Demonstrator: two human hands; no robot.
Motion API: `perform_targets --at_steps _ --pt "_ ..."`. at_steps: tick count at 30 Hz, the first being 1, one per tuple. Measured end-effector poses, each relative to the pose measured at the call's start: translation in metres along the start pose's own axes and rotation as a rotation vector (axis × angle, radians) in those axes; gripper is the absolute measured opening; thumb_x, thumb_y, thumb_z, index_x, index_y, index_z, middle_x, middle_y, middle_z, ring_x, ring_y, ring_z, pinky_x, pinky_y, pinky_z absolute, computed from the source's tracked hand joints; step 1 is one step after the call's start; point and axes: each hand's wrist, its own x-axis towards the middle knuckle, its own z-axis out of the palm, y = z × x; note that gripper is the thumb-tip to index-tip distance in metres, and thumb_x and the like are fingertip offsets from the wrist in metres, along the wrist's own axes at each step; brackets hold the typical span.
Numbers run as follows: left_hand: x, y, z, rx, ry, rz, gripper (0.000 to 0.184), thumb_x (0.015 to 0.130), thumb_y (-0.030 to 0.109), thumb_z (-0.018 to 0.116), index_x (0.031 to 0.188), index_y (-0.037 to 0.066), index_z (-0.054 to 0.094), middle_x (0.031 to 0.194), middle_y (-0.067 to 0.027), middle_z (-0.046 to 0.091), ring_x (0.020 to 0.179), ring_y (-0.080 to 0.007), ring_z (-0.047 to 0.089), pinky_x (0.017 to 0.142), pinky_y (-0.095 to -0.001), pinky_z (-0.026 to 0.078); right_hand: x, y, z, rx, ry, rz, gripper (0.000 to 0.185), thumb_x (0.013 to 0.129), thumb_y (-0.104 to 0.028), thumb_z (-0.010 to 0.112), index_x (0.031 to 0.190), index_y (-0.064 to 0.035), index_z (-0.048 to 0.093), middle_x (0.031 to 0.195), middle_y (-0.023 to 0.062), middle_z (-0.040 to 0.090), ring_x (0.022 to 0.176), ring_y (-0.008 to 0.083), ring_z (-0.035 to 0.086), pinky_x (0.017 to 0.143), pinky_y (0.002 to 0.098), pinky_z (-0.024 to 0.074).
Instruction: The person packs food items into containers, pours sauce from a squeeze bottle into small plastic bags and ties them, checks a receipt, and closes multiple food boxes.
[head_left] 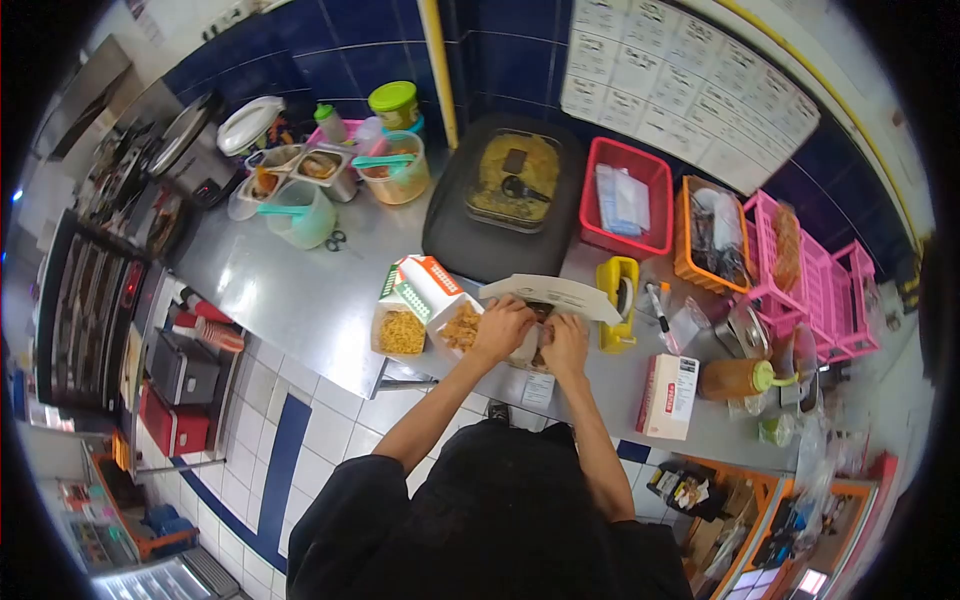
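Observation:
Both hands are at an open cardboard box at the counter's front edge, its lid raised behind them. My left hand reaches into the box from the left, fingers bent over its contents. My right hand is opposite, close to the left, fingers bent too. Something pale, perhaps a wrapped item, lies between them; the fingertips and what they grip are too small to make out. Left of the box stand two open cartons, one with yellow rice-like food, one with golden fried pieces. A small white label hangs at the box's front.
Behind the box are a black lidded appliance and a red basket. To the right stand a yellow tape dispenser, a white-red carton and a sauce bottle. Food tubs stand at the back left.

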Motion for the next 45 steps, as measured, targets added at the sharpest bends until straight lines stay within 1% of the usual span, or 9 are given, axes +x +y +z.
perform_targets --at_steps 5,11,20,27,32,36,40,44,45 --pt "-0.006 0.024 -0.064 -0.248 0.186 -0.075 0.008 0.082 0.011 0.071 0.089 0.007 0.072 0.091 -0.0061 0.073 0.087 -0.0267 0.067 0.077 -0.0401 0.053 0.025 -0.04 -0.047 0.211 0.137 -0.09 0.008 0.081 -0.011 0.067 0.088 -0.0066 0.067 0.092 0.0072 0.064 0.095 0.0298 0.059 0.083 0.0416 0.0434" --pt "-0.037 -0.008 -0.095 -0.462 0.328 -0.503 0.008 0.089 0.009 0.068 0.095 0.005 0.071 0.083 -0.011 0.074 0.072 -0.022 0.073 0.065 -0.0333 0.057 0.008 -0.095 -0.039 0.376 0.279 0.032 0.018 0.086 -0.007 0.064 0.104 -0.0054 0.063 0.099 0.0114 0.066 0.097 0.0314 0.062 0.086 0.0449 0.0473" --pt "-0.091 -0.055 -0.081 -0.282 0.322 -0.579 0.01 0.09 0.007 0.067 0.096 0.0 0.069 0.084 -0.0128 0.073 0.075 -0.0189 0.071 0.071 -0.0321 0.055 -0.071 -0.096 0.0 0.623 -0.503 0.062 0.017 0.092 -0.015 0.063 0.103 -0.0025 0.065 0.089 0.0176 0.071 0.077 0.0314 0.069 0.07 0.0411 0.054" --pt "-0.093 -0.065 -0.057 -0.272 0.547 -0.495 0.011 0.09 0.003 0.064 0.1 0.0 0.068 0.088 -0.0127 0.07 0.074 -0.0205 0.069 0.07 -0.0319 0.057 -0.086 -0.087 0.016 0.581 -0.523 -0.014 0.019 0.092 -0.016 0.063 0.105 -0.0027 0.066 0.091 0.018 0.072 0.081 0.0332 0.071 0.072 0.0432 0.0546" --pt "-0.106 -0.018 -0.063 -0.085 0.304 -0.391 0.026 0.083 -0.003 0.059 0.108 0.001 0.065 0.113 -0.0187 0.065 0.111 -0.0396 0.058 0.097 -0.0451 0.045 -0.083 -0.061 -0.038 0.69 -0.422 0.146 0.017 0.091 -0.015 0.064 0.105 -0.0043 0.065 0.089 0.0144 0.072 0.078 0.0313 0.07 0.071 0.0402 0.0545" --pt "-0.117 0.029 -0.08 -0.042 0.367 -0.382 0.025 0.083 -0.004 0.059 0.107 0.001 0.066 0.108 -0.0173 0.066 0.104 -0.0356 0.06 0.092 -0.0433 0.046 -0.073 -0.003 -0.105 0.609 -0.07 0.465 0.016 0.092 -0.011 0.065 0.106 -0.0037 0.067 0.081 0.0074 0.069 0.069 0.0119 0.063 0.063 0.0289 0.0497" --pt "-0.123 0.053 -0.064 -0.436 0.116 -0.505 0.018 0.088 0.002 0.064 0.106 0.0 0.068 0.096 -0.0147 0.071 0.083 -0.025 0.069 0.077 -0.0337 0.054 -0.027 0.091 -0.126 -0.076 0.472 0.414 0.008 0.089 -0.006 0.062 0.095 -0.0033 0.065 0.087 0.0111 0.069 0.074 0.025 0.066 0.068 0.0345 0.0515" --pt "-0.108 0.084 -0.055 -0.422 -0.303 -0.366 0.017 0.089 0.005 0.067 0.106 0.004 0.07 0.099 -0.0132 0.072 0.087 -0.0247 0.071 0.078 -0.0361 0.055 0.013 0.113 -0.133 -0.203 0.321 0.366 0.009 0.086 -0.007 0.063 0.094 -0.0036 0.064 0.096 0.0125 0.069 0.083 0.0323 0.066 0.074 0.0394 0.0524" --pt "-0.103 0.093 -0.053 -0.413 -0.299 -0.371 0.017 0.089 0.005 0.067 0.106 0.004 0.07 0.099 -0.0132 0.072 0.087 -0.0247 0.071 0.078 -0.0361 0.055 0.016 0.107 -0.134 -0.032 0.049 0.452 0.015 0.086 -0.008 0.063 0.1 -0.0037 0.062 0.104 0.0155 0.067 0.095 0.0354 0.064 0.082 0.0439 0.0507"
